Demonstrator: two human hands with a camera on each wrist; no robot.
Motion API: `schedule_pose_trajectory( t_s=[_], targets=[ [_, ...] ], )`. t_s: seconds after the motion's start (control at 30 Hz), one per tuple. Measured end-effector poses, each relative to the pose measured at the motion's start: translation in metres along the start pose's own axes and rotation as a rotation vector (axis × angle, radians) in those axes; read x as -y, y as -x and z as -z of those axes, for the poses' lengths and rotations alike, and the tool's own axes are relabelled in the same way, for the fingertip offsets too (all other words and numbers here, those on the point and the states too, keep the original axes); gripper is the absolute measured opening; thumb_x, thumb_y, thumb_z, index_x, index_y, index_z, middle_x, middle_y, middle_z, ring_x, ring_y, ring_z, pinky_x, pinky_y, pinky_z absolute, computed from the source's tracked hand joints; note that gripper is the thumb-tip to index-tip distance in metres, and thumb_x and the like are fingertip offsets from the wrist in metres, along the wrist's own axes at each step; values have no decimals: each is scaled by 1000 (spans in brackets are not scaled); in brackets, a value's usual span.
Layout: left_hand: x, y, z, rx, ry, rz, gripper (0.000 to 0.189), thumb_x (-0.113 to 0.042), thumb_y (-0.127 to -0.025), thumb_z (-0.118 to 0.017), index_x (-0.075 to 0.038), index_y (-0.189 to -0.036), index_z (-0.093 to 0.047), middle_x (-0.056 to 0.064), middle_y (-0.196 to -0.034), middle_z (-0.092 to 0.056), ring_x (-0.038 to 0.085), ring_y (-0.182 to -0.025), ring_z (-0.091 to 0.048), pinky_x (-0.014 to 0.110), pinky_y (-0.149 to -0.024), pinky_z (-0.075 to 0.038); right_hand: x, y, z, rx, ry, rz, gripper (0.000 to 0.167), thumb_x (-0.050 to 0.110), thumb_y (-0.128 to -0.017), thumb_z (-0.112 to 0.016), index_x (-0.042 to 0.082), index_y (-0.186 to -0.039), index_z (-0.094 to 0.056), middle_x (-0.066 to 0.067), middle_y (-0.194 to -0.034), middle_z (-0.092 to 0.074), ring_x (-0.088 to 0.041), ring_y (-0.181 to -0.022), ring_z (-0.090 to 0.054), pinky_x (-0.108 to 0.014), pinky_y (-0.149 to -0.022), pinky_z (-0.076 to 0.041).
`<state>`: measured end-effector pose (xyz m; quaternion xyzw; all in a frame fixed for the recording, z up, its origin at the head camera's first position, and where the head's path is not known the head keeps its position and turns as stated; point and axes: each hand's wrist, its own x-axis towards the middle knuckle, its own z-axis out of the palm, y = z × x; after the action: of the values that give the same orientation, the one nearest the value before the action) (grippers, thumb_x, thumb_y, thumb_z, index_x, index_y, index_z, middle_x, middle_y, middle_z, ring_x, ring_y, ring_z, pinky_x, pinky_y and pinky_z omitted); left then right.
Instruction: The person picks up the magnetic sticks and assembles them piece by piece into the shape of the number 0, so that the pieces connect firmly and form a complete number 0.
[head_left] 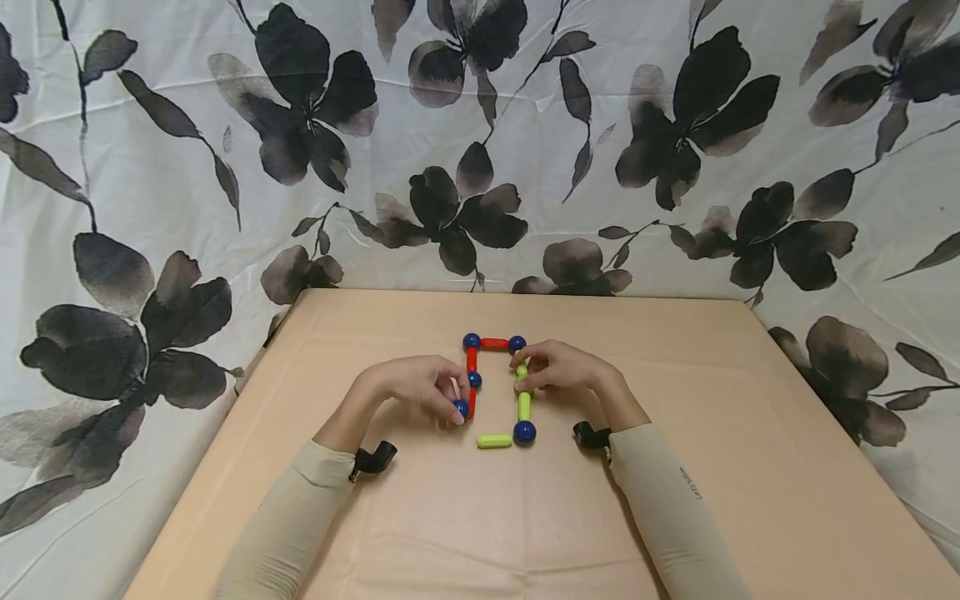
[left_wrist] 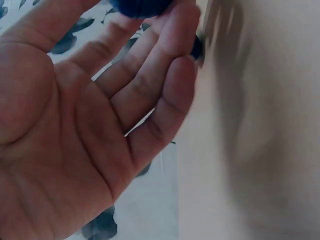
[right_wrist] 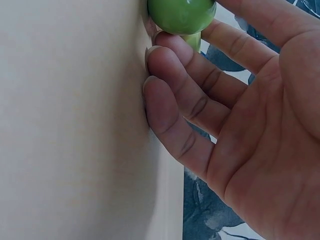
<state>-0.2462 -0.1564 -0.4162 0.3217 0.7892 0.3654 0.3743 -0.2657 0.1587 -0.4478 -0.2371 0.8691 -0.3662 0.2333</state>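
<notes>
My left hand [head_left: 426, 385] pinches a blue ball [head_left: 461, 408] between thumb and fingers; the left wrist view shows that ball [left_wrist: 141, 6] at its top edge. Right by it lies a lower red rod [head_left: 472, 403], under another blue ball [head_left: 475, 380]. With its fingertips my right hand [head_left: 564, 365] holds a green ball [right_wrist: 182, 15] on the figure's right side, largely hidden by the fingers in the head view. Below it a green rod [head_left: 524, 407] runs down to a blue ball [head_left: 525, 432].
An upper red rod [head_left: 494, 343] joins two blue balls at the far side, and a red rod [head_left: 471, 360] comes down on the left. A loose-looking green rod [head_left: 494, 441] lies at the near side. Beneath is a tan table [head_left: 420, 517], with a floral cloth [head_left: 562, 167] behind.
</notes>
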Motion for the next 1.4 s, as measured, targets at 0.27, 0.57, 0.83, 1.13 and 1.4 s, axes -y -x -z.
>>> schedule_pose_trajectory(
  t_s=[0.27, 0.57, 0.83, 1.13, 1.4],
  targets=[
    [-7, -4, -10, 105, -50, 55, 41, -25, -86, -87, -13, -120, -66, 6, -84, -75, 25, -78, -64, 32, -72, -47, 0, 1, 0, -2, -1, -11, 41, 29, -95, -78, 13, -131, -70, -9, -92, -61, -23, -81, -57, -32, -72, -48],
    [-11, -8, -17, 62, -126, 103, 39, -28, -87, -87, -20, -121, -69, 7, -88, -73, 30, -81, -67, 38, -75, -53, -2, 0, 0, -2, 11, 0, 41, 32, -94, -78, 14, -130, -70, -8, -91, -62, -22, -80, -57, -30, -71, -47],
    [-14, -8, -21, 22, -128, 112, 33, -25, -86, -87, -19, -114, -72, 8, -89, -65, 27, -75, -63, 35, -65, -52, -3, -1, 1, -5, 22, -1, 40, 33, -94, -78, 17, -130, -70, -7, -92, -61, -22, -83, -57, -31, -73, -48],
    [-14, -11, -24, 4, -154, 107, 33, -29, -85, -88, -20, -113, -72, 8, -88, -69, 29, -75, -66, 36, -66, -55, -3, 1, 1, -4, 10, -9, 40, 33, -94, -78, 17, -130, -70, -8, -93, -61, -22, -83, -57, -31, -73, -48],
    [-14, -12, -25, -7, -181, 98, 34, -36, -86, -86, -20, -113, -72, 5, -83, -70, 29, -75, -66, 35, -67, -54, -4, 0, 0, -11, 15, -17, 39, 33, -94, -79, 19, -129, -71, -8, -95, -62, -24, -85, -58, -32, -75, -49]
  ],
)
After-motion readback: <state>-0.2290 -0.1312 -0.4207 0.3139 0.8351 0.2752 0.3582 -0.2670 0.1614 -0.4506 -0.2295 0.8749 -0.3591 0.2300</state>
